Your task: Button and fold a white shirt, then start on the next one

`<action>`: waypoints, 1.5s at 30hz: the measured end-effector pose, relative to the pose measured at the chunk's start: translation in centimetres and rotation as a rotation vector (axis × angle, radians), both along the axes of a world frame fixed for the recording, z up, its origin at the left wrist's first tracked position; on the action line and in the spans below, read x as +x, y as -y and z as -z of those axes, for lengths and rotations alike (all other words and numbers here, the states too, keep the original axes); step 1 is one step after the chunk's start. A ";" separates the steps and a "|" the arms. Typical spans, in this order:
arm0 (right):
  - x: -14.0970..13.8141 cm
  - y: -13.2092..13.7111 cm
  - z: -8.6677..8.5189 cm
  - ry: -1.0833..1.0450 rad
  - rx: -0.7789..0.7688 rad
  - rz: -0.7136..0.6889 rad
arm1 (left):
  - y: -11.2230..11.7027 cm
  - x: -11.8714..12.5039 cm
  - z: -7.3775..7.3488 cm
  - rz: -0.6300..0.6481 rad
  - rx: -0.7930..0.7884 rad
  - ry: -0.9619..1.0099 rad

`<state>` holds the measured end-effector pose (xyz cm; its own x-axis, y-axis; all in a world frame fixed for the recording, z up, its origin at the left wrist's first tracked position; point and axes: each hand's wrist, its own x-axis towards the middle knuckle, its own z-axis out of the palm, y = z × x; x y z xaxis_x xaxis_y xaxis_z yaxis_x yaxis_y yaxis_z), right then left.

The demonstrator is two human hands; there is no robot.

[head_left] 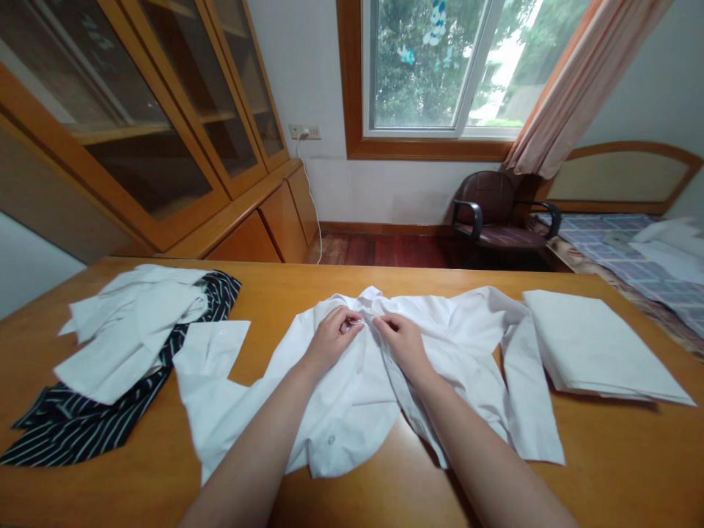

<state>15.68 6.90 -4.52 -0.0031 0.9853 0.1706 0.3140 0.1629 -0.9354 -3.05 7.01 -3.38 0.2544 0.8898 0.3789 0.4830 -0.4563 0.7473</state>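
Note:
A white button-up shirt [352,411] lies spread on the wooden table, its collar at the far side and its sleeves out to both sides. Near the collar, my left hand [334,334] pinches one front edge of the shirt. My right hand [400,339] sits just beside it, fingers closed on the other front edge. Below my hands the two front panels part, and bare table shows between them at the hem. Small buttons dot the left panel. Whatever lies right between my fingertips is too small to make out.
On the left, crumpled white cloth [137,315] lies over a black-and-white striped tie-like cloth [93,418]. A folded white cloth [599,345] lies on the right of the table [264,293]. Beyond stand a glass-door cabinet [165,125], a chair [495,209] and a bed [632,242].

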 end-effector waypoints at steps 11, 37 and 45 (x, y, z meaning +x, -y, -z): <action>0.2 0.3 -0.4 -0.091 -0.010 -0.033 | 0.4 0.4 -0.3 0.061 0.025 -0.040; 0.1 0.2 -0.4 -0.061 -0.013 0.026 | 0.2 0.4 0.2 0.085 0.146 -0.044; 0.1 0.3 -0.3 -0.038 -0.007 -0.065 | 0.3 0.5 -0.2 0.083 0.147 -0.058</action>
<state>15.80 6.57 -4.23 -0.0610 0.9845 0.1645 0.2667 0.1749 -0.9478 -2.53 6.72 -3.21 0.3502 0.8006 0.4862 0.4793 -0.5991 0.6414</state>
